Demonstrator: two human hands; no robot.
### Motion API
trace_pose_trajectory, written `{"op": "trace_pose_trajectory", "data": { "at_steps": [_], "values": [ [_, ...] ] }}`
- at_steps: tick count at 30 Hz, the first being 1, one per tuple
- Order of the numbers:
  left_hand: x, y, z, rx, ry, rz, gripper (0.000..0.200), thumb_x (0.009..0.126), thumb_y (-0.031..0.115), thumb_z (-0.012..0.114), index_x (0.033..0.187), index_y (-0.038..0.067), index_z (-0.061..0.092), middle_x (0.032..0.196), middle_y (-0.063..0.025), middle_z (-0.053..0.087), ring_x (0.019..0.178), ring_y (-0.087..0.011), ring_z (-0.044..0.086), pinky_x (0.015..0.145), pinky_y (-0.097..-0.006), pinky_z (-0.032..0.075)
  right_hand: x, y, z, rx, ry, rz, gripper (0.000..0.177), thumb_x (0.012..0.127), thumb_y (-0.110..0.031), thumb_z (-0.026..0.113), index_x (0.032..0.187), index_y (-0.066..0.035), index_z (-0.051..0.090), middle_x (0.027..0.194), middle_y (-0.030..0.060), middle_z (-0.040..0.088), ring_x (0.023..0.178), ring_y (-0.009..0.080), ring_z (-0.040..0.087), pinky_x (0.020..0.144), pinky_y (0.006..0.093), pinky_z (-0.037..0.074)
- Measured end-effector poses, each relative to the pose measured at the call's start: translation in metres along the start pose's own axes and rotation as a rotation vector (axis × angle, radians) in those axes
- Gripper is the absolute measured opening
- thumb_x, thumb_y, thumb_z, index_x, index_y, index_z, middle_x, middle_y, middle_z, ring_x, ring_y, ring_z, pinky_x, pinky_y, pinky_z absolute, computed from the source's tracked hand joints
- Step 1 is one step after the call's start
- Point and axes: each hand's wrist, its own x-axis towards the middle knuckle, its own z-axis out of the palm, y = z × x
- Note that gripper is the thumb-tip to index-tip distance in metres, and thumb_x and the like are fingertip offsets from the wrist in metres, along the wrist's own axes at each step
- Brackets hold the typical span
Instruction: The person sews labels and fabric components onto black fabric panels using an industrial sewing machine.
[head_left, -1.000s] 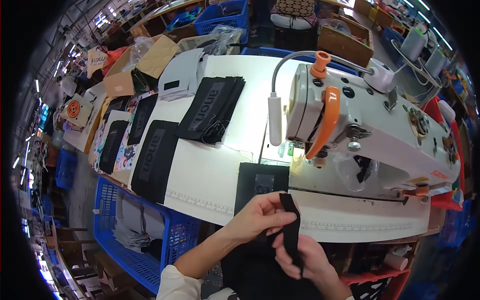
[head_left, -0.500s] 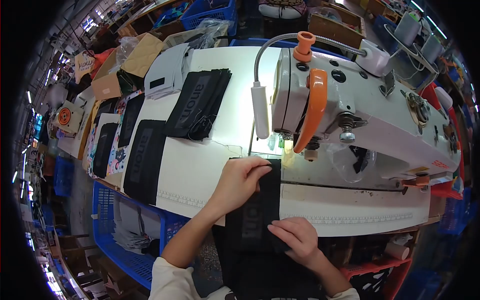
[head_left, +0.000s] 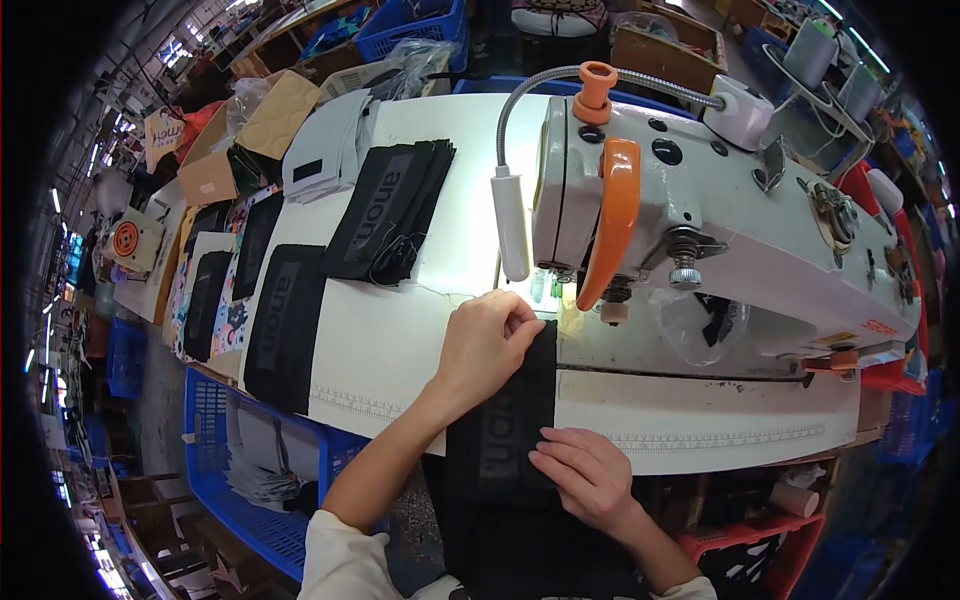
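A black fabric piece (head_left: 540,385) with dark "anon" lettering hangs over the front edge of the white sewing table (head_left: 640,400). At its upper end my left hand (head_left: 485,345) pinches the cloth between thumb and fingers, just in front of the needle area of the white sewing machine (head_left: 565,190). My right hand (head_left: 590,480) grips the lower right edge of the same piece, its fingers close together. The left hand and forearm cover part of the fabric. An orange guard (head_left: 612,225) on the machine head partly blocks the needle from sight.
Stacks of similar black pieces (head_left: 385,215) and grey pieces (head_left: 325,150) lie to the left. A blue basket (head_left: 205,440) stands below the table's left side. A lamp (head_left: 511,225) hangs beside the machine head; a plastic bag (head_left: 690,335) lies under its arm.
My left hand has shifted slightly up towards the needle, its fingers more curled. My right hand remains at the fabric's lower edge. The whole view has moved a little.
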Motion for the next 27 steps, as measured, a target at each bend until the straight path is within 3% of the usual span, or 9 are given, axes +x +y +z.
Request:
{"op": "trace_pose_trajectory", "data": {
  "at_steps": [6, 9, 14, 17, 27],
  "values": [
    [-0.001, 0.004, 0.002, 0.031, 0.002, -0.041, 0.017, 0.083, 0.013, 0.077, 0.088, -0.001, 0.069, 0.077, -0.0088, 0.068, 0.066, -0.0193, 0.064, 0.062, -0.0324, 0.050, 0.000, -0.002, -0.002, -0.006, -0.052, 0.042, 0.028, 0.074, 0.002, 0.069, 0.101, 0.000, 0.073, 0.102, 0.0115, 0.069, 0.106, 0.0285, 0.068, 0.091, 0.0423, 0.056],
    [-0.005, 0.012, 0.005, 0.305, 0.169, 0.155, 0.015, 0.082, 0.014, 0.076, 0.084, 0.002, 0.067, 0.075, -0.0080, 0.066, 0.075, -0.0252, 0.064, 0.068, -0.0365, 0.050, 0.008, -0.010, -0.017, -0.001, -0.159, 0.100, 0.031, 0.071, 0.003, 0.072, 0.102, -0.002, 0.072, 0.107, 0.0109, 0.069, 0.109, 0.0281, 0.068, 0.095, 0.0435, 0.053],
    [-0.002, 0.010, 0.001, 0.380, 0.216, 0.146, 0.015, 0.081, 0.015, 0.076, 0.082, 0.004, 0.066, 0.075, -0.0073, 0.065, 0.083, -0.0295, 0.063, 0.073, -0.0414, 0.048, 0.012, -0.020, -0.032, 0.016, -0.299, 0.184, 0.032, 0.072, 0.002, 0.073, 0.104, -0.003, 0.070, 0.115, 0.0106, 0.068, 0.118, 0.0272, 0.065, 0.102, 0.0456, 0.048],
    [0.005, -0.001, -0.001, 0.298, 0.016, 0.151, 0.016, 0.081, 0.017, 0.077, 0.082, 0.004, 0.067, 0.076, -0.0087, 0.066, 0.082, -0.0288, 0.063, 0.073, -0.0414, 0.045, 0.008, -0.016, -0.026, 0.017, -0.247, 0.139, 0.027, 0.074, 0.002, 0.072, 0.101, -0.002, 0.070, 0.112, 0.0106, 0.069, 0.117, 0.0275, 0.065, 0.101, 0.0451, 0.049],
    [0.030, -0.017, 0.002, 0.273, 0.114, 0.230, 0.015, 0.080, 0.015, 0.070, 0.075, 0.004, 0.063, 0.076, -0.0126, 0.064, 0.080, -0.0334, 0.061, 0.073, -0.0451, 0.040, 0.029, 0.002, -0.015, -0.049, -0.186, 0.057, 0.021, 0.075, 0.003, 0.072, 0.096, 0.000, 0.070, 0.105, 0.0115, 0.071, 0.113, 0.0286, 0.067, 0.098, 0.0454, 0.052]
  ]
}}
